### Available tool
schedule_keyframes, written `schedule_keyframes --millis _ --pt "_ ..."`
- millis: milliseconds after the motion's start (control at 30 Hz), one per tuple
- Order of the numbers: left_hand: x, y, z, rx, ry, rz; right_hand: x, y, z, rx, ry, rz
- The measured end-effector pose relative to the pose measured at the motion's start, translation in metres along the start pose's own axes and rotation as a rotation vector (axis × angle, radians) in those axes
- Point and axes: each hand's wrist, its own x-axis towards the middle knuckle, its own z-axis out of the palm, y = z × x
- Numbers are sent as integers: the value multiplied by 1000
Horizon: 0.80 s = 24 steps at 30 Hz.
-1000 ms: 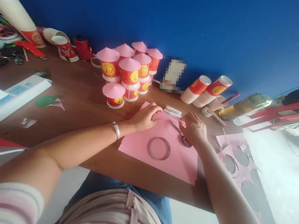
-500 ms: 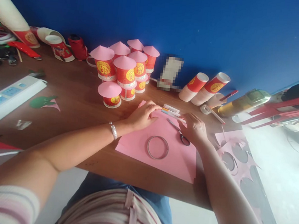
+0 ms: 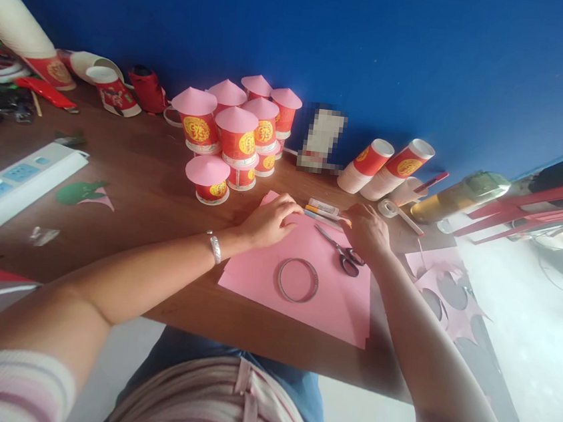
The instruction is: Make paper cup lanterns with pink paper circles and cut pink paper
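A pink paper sheet (image 3: 265,273) lies on the brown table (image 3: 153,191) in front of me. My left hand (image 3: 273,220) rests on the sheet's far edge, fingers bent and together, pressing it down. A thin metal ring (image 3: 298,280) lies on the middle of the sheet. Red-handled scissors (image 3: 342,252) lie on the sheet just left of my right hand (image 3: 367,230). That hand's fingertips are closed on the near end of a pen (image 3: 324,217), one of a few pens lying side by side past the sheet.
Red paper cups with pink cone lids (image 3: 234,135) are stacked behind the sheet. Plain cup stacks (image 3: 389,165), a tape roll (image 3: 389,209) and a yellow bottle (image 3: 456,197) lie at the right. A power strip (image 3: 17,186) is on the left. Pink scraps with cut-out holes (image 3: 447,289) lie right.
My right hand has drawn back off the scissors, whose handles now show, and its fingertips sit at the pen's end. My left hand stays on the sheet.
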Motion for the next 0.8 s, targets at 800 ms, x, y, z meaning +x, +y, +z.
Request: schedule_keyframes --millis 800 --pt "-1 7 4 37 -1 118 -37 -39 -6 1401 76 286"
